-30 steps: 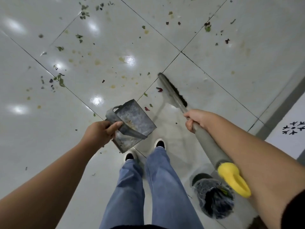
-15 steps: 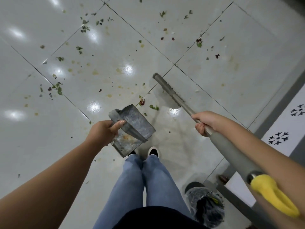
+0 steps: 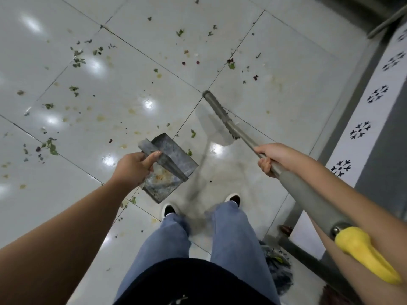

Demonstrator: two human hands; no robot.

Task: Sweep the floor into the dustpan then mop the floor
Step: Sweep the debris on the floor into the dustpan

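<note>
My left hand (image 3: 132,168) grips the handle of a grey metal dustpan (image 3: 169,159), held tilted above the white tiled floor (image 3: 110,111) in front of my feet. My right hand (image 3: 273,157) grips the grey shaft of a broom with a yellow end cap (image 3: 365,254). The broom head (image 3: 220,115) rests on the floor ahead, right of the dustpan. Green leaf bits and dark and reddish scraps (image 3: 77,59) lie scattered across the tiles, mostly left and far ahead, with a few (image 3: 193,133) between dustpan and broom head.
My legs in blue jeans and my shoes (image 3: 169,210) stand just behind the dustpan. A bin lined with a plastic bag (image 3: 279,271) sits at my right foot. A grey frame and a white patterned panel (image 3: 361,128) run along the right side.
The view has swung left and down. The broom head has drawn nearer to me and slid right. My feet have stepped apart. Both hands keep their holds.
</note>
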